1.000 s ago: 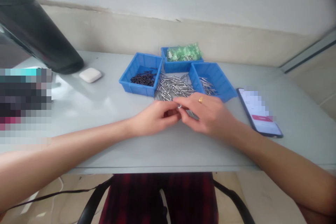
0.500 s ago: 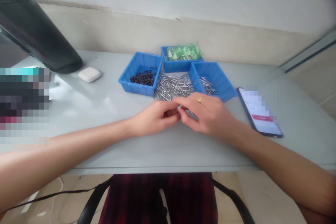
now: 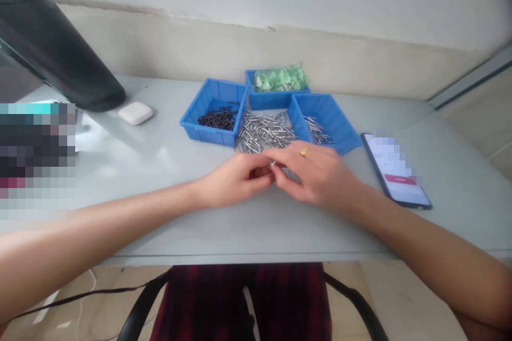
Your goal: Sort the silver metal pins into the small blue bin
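Observation:
My right hand point(image 3: 314, 173), with a gold ring on one finger, pinches a small silver metal piece point(image 3: 273, 163) between thumb and forefinger. Most of that piece is hidden by the fingers. My left hand point(image 3: 244, 178) meets it fingertip to fingertip, its fingers curled closed; what they grip, if anything, is hidden. Just beyond both hands lies a loose heap of thin silver metal pins point(image 3: 264, 130). More pins point(image 3: 318, 130) lie in the right blue bin point(image 3: 340, 122). Dark screws point(image 3: 218, 118) fill part of the left blue bin point(image 3: 200, 101).
Behind the heap, a third blue bin point(image 3: 276, 100) holds green plastic packets point(image 3: 284, 79). A phone point(image 3: 396, 170) lies to the right. On the left are a white case point(image 3: 136, 113) and a large black cylinder point(image 3: 68, 53). The table's front edge point(image 3: 248, 257) runs below my hands.

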Motion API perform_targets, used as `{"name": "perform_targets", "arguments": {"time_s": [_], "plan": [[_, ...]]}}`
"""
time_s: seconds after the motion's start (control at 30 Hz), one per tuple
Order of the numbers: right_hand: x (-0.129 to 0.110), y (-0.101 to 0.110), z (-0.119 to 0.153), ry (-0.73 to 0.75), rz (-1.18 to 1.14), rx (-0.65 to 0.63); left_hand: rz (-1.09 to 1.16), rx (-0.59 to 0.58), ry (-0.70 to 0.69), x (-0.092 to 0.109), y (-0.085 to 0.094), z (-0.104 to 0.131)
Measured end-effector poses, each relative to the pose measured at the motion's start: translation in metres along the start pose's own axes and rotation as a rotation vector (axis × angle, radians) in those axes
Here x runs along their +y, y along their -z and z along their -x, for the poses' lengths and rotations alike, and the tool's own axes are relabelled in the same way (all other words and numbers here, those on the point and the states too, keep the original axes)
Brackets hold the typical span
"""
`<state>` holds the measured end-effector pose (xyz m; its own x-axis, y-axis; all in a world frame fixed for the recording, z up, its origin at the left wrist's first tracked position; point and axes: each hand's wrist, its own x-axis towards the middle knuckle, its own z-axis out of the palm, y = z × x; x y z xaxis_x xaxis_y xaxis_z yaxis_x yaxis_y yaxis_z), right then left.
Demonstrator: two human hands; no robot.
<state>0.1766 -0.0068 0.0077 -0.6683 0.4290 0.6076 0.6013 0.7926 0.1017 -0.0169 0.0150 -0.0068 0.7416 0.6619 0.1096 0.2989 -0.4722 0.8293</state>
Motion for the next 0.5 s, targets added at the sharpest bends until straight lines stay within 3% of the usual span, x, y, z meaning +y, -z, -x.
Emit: {"name": "perform_targets", "arguments": {"time_s": [0.5], "plan": [[0.0002,-0.0007,-0.0007,0.012,-0.005,0.002,-0.007,0.011,-0.008,0.0001,0.0001,-0.0004]]}}
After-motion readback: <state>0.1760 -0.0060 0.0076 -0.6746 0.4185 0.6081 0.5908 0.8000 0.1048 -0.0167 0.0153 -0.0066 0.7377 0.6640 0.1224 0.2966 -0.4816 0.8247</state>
